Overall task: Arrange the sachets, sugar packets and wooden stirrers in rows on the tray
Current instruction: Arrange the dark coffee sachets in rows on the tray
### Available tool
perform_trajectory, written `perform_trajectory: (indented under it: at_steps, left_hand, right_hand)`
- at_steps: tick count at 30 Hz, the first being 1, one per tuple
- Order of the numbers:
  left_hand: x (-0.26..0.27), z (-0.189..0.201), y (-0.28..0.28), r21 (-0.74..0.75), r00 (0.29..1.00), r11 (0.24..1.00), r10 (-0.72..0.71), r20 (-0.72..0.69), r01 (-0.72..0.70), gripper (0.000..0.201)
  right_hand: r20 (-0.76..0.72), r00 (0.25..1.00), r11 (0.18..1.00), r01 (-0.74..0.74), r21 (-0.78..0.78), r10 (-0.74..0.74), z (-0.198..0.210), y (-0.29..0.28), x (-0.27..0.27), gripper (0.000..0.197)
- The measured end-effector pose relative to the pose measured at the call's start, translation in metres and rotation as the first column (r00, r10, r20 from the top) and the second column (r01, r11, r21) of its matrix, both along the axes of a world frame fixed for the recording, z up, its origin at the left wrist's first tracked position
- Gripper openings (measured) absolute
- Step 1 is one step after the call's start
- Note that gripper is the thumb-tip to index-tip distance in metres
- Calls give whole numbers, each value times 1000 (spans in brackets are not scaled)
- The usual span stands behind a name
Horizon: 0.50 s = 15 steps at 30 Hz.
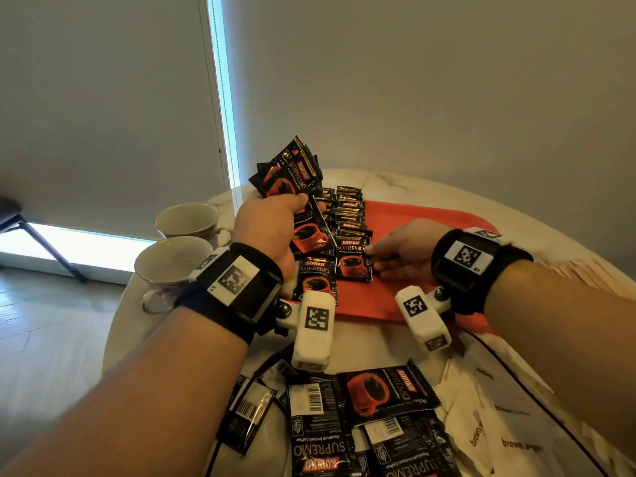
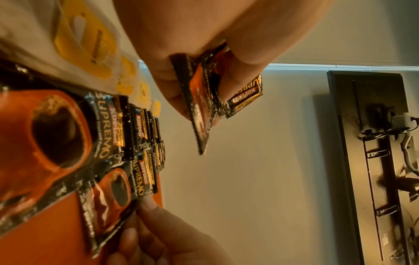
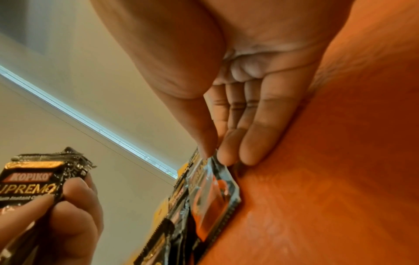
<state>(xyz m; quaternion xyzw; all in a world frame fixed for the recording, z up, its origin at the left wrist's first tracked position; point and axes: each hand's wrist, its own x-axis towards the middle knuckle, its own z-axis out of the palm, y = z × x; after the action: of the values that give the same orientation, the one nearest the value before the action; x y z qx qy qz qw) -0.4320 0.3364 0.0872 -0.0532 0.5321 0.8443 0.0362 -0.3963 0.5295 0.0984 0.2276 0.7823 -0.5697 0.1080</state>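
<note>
A red tray (image 1: pixel 430 218) lies on the round table with black coffee sachets in two overlapping rows (image 1: pixel 347 211) along its left side. My left hand (image 1: pixel 296 204) is raised over the tray's left edge and grips a fanned bunch of coffee sachets (image 1: pixel 289 170) (image 2: pixel 204 100). My right hand (image 1: pixel 378 256) (image 3: pixel 217 154) rests low on the tray. Its thumb and fingertips pinch the right edge of the nearest sachet (image 1: pixel 354 259) (image 3: pixel 215 197) of the right row, which lies flat on the tray.
Loose coffee sachets (image 1: pixel 361 425) and white brown-sugar packets (image 1: pixel 499 438) lie at the table's near edge. Wooden stirrers (image 1: pixel 578 270) lie right of the tray. Two cups (image 1: pixel 186 218) (image 1: pixel 168 263) stand to the left. Yellow packets (image 2: pixel 86 41) lie beyond the rows.
</note>
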Motion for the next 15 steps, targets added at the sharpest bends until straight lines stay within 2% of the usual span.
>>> perform_trajectory:
  at_steps: [7, 9, 11, 13, 15]
  left_hand:
    - [7, 3, 1, 15, 1000, 999, -31, 6, 31, 25]
    - [10, 4, 2, 13, 999, 999, -52, 8, 52, 26]
    - [13, 5, 3, 6, 996, 996, -86, 6, 86, 26]
    - [18, 7, 5, 4, 991, 991, -136, -2, 136, 26]
    - [24, 8, 7, -20, 981, 982, -189, -34, 188, 25]
  right_hand:
    - [-37, 999, 999, 0, -36, -2, -1, 4, 2, 8]
    - [-125, 991, 998, 33, -47, -38, 3, 5, 2, 11]
    - [-268, 961, 990, 33, -139, -69, 10, 3, 3, 16]
    - [-383, 923, 965, -77, -250, -26, 20, -3, 8, 26]
    - [-455, 890, 945, -181, -272, 40, 25, -12, 13, 37]
